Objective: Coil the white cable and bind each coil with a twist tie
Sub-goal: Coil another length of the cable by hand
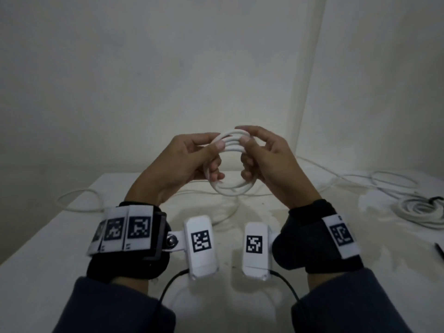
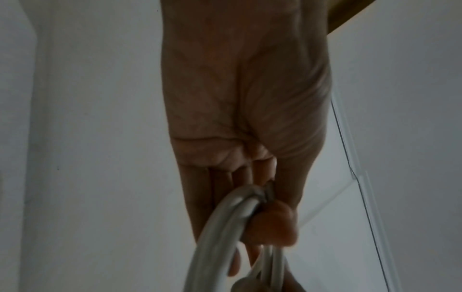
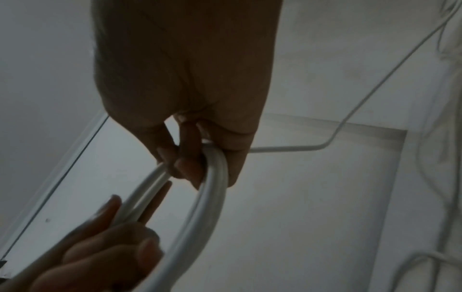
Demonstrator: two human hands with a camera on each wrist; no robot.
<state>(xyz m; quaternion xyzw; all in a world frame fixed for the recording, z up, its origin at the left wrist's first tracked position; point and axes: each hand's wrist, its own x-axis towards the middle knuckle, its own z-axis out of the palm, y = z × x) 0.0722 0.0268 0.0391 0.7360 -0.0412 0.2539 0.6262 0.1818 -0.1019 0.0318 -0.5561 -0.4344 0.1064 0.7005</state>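
A small coil of white cable (image 1: pixel 230 188) of several turns is held upright in the air above the white table (image 1: pixel 48 241), between both hands. My left hand (image 1: pixel 206 152) grips the coil's left side, thumb on top and fingers curled through the ring. My right hand (image 1: pixel 249 150) grips its right side the same way. In the left wrist view a thin grey twist tie (image 2: pixel 266 194) looks wrapped on the coil (image 2: pixel 225 227) at my fingertips. The right wrist view shows my right fingers (image 3: pixel 190 168) curled round the coil (image 3: pixel 210 197).
Loose white cable (image 1: pixel 79 203) trails across the table to the left and behind the hands. Another white coil (image 1: pixel 420 210) lies at the right edge, with a dark object (image 1: pixel 438 248) nearby. Walls close the back and right.
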